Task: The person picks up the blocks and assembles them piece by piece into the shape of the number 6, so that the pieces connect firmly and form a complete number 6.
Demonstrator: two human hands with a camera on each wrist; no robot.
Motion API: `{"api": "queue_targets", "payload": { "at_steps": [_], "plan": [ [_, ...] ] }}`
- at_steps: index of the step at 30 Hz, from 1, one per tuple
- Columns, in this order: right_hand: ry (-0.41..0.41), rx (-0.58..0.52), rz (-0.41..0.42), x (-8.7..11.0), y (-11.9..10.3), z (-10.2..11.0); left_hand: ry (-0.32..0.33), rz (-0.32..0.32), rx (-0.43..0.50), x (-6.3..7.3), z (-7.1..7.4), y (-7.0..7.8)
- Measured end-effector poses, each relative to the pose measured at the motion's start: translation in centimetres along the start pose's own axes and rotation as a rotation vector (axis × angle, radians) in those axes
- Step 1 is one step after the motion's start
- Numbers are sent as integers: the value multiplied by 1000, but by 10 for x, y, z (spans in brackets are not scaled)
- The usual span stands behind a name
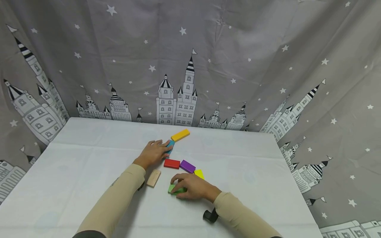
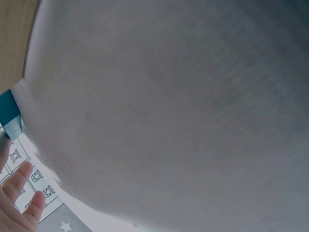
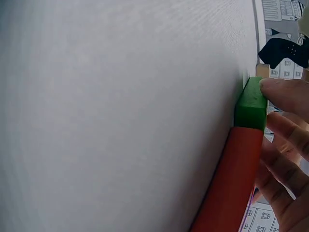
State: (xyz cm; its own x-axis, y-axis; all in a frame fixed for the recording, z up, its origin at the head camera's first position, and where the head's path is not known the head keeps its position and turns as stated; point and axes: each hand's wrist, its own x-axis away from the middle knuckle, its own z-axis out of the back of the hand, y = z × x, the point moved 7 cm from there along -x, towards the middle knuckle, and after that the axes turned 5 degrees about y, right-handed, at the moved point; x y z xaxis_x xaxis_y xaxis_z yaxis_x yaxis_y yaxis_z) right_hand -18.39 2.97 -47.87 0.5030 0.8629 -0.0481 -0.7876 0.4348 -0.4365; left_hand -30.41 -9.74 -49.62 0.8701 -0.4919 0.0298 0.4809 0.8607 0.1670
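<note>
My left hand (image 1: 153, 152) reaches over a light-blue wooden block (image 1: 171, 145), its thumb and fingertips holding it. In the left wrist view the blue block (image 2: 9, 112) shows at the left edge, a fingertip against it and two fingers spread. My right hand (image 1: 194, 186) arches over a green block (image 1: 172, 189) and grips it with thumb and fingers, partly hiding it. Close up in the right wrist view, the thumb presses the green block (image 3: 252, 101), with the red block (image 3: 231, 179) in front of it. A plain wood block (image 1: 153, 178) lies between the hands.
An orange-yellow block (image 1: 180, 135) lies at the blue block's far end. Red (image 1: 171, 164), purple (image 1: 188, 166) and yellow (image 1: 199, 174) blocks form a bent row, the yellow one partly behind my right hand. A grey castle-print curtain (image 1: 208, 79) hangs behind the white table (image 1: 238, 158).
</note>
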Motion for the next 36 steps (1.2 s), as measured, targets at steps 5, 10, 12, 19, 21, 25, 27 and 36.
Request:
{"api": "queue_targets", "payload": {
  "at_steps": [5,10,12,19,21,25,27,36],
  "plan": [
    [-2,34,10,0,-2,0,-12,10,10,0,-1,-1],
    [-10,52,18,0,-5,0,-10,9,17,0,-1,0],
    [-11,52,20,-1,-5,0,-9,7,12,0,-1,0],
    [-2,24,19,-1,-4,-1,-10,7,11,0,1,0],
    [2,15,21,-1,-4,-1,-10,7,8,0,1,1],
    [5,-1,20,-1,-2,-2,-15,11,7,0,2,1],
    [2,-5,18,-1,-2,-3,-19,14,10,0,2,1],
    [-7,-9,5,0,-4,-2,-18,7,12,0,2,1]
  ]
}}
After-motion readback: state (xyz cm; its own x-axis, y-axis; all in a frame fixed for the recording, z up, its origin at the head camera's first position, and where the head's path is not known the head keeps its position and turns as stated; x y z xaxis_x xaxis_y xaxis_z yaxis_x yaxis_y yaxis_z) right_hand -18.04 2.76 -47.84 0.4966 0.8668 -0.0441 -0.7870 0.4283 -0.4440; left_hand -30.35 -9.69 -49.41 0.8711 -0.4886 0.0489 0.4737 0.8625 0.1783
